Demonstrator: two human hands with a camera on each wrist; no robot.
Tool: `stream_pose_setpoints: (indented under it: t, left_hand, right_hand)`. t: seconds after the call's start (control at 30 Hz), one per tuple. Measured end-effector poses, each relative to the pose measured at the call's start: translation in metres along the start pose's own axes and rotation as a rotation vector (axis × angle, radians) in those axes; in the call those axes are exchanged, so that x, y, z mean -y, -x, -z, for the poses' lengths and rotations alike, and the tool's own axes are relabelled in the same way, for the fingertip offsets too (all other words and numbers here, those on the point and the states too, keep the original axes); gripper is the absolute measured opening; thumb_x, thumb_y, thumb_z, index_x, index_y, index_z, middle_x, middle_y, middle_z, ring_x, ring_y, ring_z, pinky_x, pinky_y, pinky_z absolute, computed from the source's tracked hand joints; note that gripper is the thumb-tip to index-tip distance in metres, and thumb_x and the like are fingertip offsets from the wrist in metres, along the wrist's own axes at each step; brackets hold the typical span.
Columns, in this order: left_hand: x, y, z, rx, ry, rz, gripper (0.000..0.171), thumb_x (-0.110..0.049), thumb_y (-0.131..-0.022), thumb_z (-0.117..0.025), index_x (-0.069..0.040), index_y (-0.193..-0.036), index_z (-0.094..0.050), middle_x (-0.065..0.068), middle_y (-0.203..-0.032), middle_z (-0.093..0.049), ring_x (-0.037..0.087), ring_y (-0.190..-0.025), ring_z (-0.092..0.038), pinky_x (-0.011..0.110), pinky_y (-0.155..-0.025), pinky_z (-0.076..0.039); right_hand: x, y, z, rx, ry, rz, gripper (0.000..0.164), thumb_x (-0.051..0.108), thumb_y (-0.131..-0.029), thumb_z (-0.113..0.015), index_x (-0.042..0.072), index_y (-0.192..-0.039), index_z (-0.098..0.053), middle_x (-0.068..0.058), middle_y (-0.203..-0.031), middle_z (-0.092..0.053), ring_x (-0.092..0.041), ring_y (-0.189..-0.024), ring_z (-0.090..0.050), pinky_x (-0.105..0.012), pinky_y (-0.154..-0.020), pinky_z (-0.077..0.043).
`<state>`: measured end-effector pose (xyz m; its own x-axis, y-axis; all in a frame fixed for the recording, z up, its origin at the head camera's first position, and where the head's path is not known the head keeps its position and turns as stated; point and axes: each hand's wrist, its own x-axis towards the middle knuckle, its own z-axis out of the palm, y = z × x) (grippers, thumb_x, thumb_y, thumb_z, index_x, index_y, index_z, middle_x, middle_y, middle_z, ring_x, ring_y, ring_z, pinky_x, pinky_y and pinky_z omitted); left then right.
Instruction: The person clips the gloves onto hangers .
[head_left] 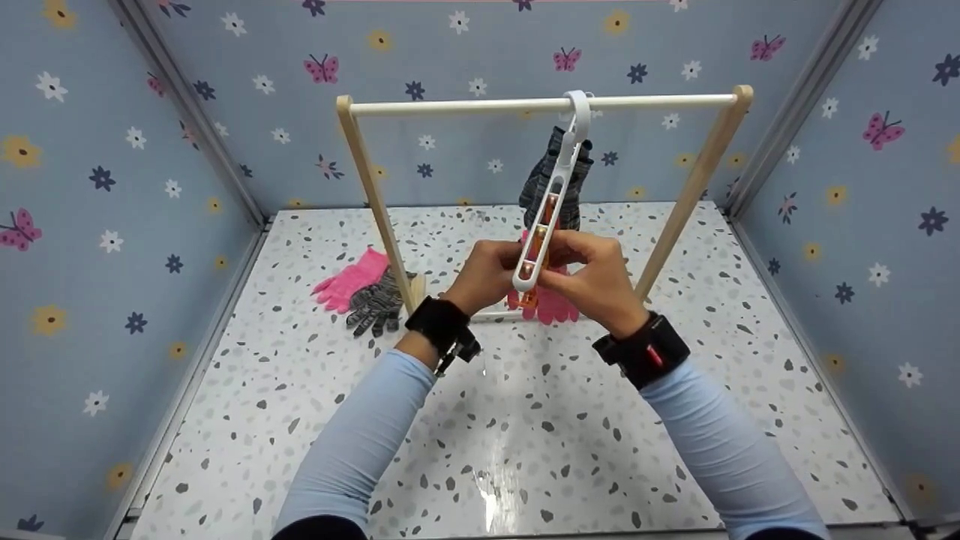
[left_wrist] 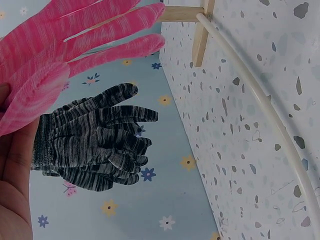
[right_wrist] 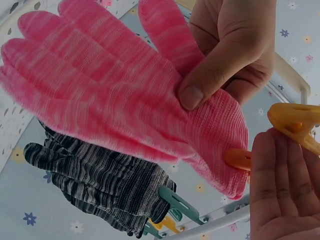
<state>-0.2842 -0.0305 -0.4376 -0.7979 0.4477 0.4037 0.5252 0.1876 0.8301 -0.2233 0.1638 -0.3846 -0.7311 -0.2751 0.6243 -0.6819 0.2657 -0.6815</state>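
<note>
A pink knit glove (right_wrist: 125,95) hangs at the near end of a white clip hanger (head_left: 556,187). My left hand (head_left: 489,276) pinches this glove near its cuff, thumb on top, as the right wrist view shows. An orange clip (right_wrist: 237,159) lies over the cuff edge, and my right hand (head_left: 596,279) holds this clip, its handle partly hidden by the fingers. Beside those fingers is a yellow clip (right_wrist: 292,122). Farther along the hanger, black-and-grey striped gloves (left_wrist: 95,140) hang from a green clip (right_wrist: 182,205).
The hanger hooks over the white rail (head_left: 465,107) of a wooden-legged rack (head_left: 697,187). On the speckled table (head_left: 480,450), left of the rack, lie a loose pink glove (head_left: 351,281) and a grey striped glove (head_left: 377,304). Patterned panels (head_left: 97,247) stand at the back and sides.
</note>
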Motion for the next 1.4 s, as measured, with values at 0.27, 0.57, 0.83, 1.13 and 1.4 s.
stream_pose_setpoints:
  t: [0.27, 0.57, 0.83, 1.13, 1.4]
  left_hand:
    - [0.000, 0.000, 0.001, -0.028, -0.057, 0.004, 0.010, -0.001, -0.097, -0.078, 0.007, -0.103, -0.080, 0.021, -0.093, -0.080, 0.010, -0.075, -0.065, 0.021, -0.071, -0.052]
    - [0.003, 0.003, 0.002, -0.035, -0.063, 0.009, 0.021, 0.003, -0.097, -0.071, 0.008, -0.115, -0.078, 0.024, -0.101, -0.080, 0.023, -0.087, -0.075, 0.025, -0.082, -0.060]
    - [0.009, 0.004, 0.006, 0.009, -0.040, -0.006, 0.017, -0.003, -0.099, -0.075, 0.006, -0.113, -0.077, 0.022, -0.107, -0.080, 0.036, -0.102, -0.077, 0.038, -0.098, -0.063]
    - [0.012, 0.015, 0.018, -0.027, -0.091, 0.053, 0.027, -0.015, -0.102, -0.076, 0.004, -0.122, -0.077, 0.020, -0.119, -0.080, 0.034, -0.116, -0.074, 0.043, -0.105, -0.059]
    - [0.018, 0.023, 0.029, -0.017, -0.095, 0.045, 0.032, -0.016, -0.102, -0.077, 0.005, -0.126, -0.074, 0.022, -0.123, -0.078, 0.037, -0.117, -0.074, 0.045, -0.103, -0.061]
  right_hand:
    - [0.004, 0.002, -0.001, -0.030, -0.018, 0.033, 0.027, -0.004, -0.088, -0.086, -0.010, -0.114, -0.078, -0.020, -0.094, -0.082, -0.003, -0.083, -0.074, -0.020, -0.078, -0.062]
    - [0.004, 0.004, -0.002, -0.029, -0.031, 0.020, 0.027, -0.004, -0.090, -0.084, -0.009, -0.115, -0.077, -0.019, -0.095, -0.082, -0.003, -0.085, -0.074, -0.020, -0.079, -0.062]
    - [0.003, 0.006, -0.001, -0.030, -0.014, 0.004, 0.028, -0.003, -0.090, -0.084, -0.009, -0.116, -0.076, -0.019, -0.097, -0.081, -0.005, -0.088, -0.074, -0.020, -0.081, -0.062]
    - [0.003, 0.007, -0.001, -0.036, -0.012, -0.004, 0.025, -0.004, -0.091, -0.083, -0.008, -0.114, -0.076, -0.019, -0.097, -0.081, -0.006, -0.088, -0.074, -0.019, -0.082, -0.061]
    - [0.003, 0.008, -0.001, -0.042, -0.020, -0.020, 0.028, -0.005, -0.091, -0.082, -0.009, -0.118, -0.075, -0.021, -0.099, -0.080, -0.007, -0.090, -0.074, -0.018, -0.084, -0.061]
